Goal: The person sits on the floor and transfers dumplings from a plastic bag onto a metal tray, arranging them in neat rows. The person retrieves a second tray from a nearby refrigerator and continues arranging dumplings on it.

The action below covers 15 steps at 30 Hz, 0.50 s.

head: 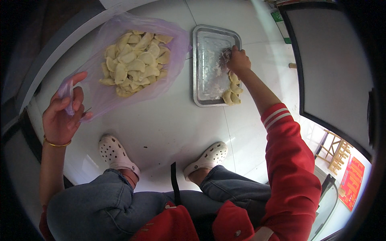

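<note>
My left hand (pixel 64 111) pinches the edge of a thin purple plastic bag (pixel 178 76), drawing it toward the left. A large heap of raw dumplings (pixel 138 61) lies in the bag on the floor. To its right is a metal tray (pixel 196 66), its bottom streaked with white flour or dough residue. My right hand (pixel 240 61) reaches into the tray by its right rim, fingers bent downward. Whether those fingers hold a dumpling is hidden by the hand. Several dumplings (pixel 232 93) sit in a row below it, along the tray's right side.
Pale floor tiles (pixel 166 126) lie under everything, with my clogs (pixel 208 156) close below the bag and tray. A dark-framed panel (pixel 328 60) stands at right, near a green-and-white box (pixel 281 27). Wooden racks (pixel 334 150) and a red printed sheet (pixel 352 182) are lower right.
</note>
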{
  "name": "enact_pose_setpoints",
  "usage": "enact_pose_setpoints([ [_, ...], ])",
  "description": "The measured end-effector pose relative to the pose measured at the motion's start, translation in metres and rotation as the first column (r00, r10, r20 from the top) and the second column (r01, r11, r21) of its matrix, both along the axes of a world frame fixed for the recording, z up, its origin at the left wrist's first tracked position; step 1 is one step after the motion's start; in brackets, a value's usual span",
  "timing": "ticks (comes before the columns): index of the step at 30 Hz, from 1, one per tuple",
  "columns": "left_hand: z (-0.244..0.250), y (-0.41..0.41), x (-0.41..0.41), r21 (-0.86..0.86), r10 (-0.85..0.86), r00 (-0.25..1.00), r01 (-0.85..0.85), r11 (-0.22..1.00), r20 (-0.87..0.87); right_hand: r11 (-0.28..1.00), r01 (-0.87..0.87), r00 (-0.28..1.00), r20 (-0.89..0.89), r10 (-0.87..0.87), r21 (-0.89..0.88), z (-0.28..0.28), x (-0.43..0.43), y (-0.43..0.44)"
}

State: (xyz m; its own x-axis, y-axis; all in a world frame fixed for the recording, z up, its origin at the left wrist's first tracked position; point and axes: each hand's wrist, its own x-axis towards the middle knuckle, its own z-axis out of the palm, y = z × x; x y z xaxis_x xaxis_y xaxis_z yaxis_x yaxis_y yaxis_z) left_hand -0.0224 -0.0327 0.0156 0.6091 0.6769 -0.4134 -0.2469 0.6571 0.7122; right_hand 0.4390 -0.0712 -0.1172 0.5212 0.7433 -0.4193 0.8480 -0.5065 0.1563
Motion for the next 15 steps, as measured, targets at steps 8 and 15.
enact_pose_setpoints([
  [8,0.0,0.0,0.004,0.017,-0.003,1.0,0.003,1.0,-0.013,0.976,-0.04,0.983,-0.166,0.077,0.213,-0.02,0.035,-0.008],
  [15,0.004,0.0,0.006,0.012,0.008,1.0,-0.008,1.0,-0.006,0.845,0.477,0.503,-0.864,-0.036,0.242,0.035,0.032,0.029],
])
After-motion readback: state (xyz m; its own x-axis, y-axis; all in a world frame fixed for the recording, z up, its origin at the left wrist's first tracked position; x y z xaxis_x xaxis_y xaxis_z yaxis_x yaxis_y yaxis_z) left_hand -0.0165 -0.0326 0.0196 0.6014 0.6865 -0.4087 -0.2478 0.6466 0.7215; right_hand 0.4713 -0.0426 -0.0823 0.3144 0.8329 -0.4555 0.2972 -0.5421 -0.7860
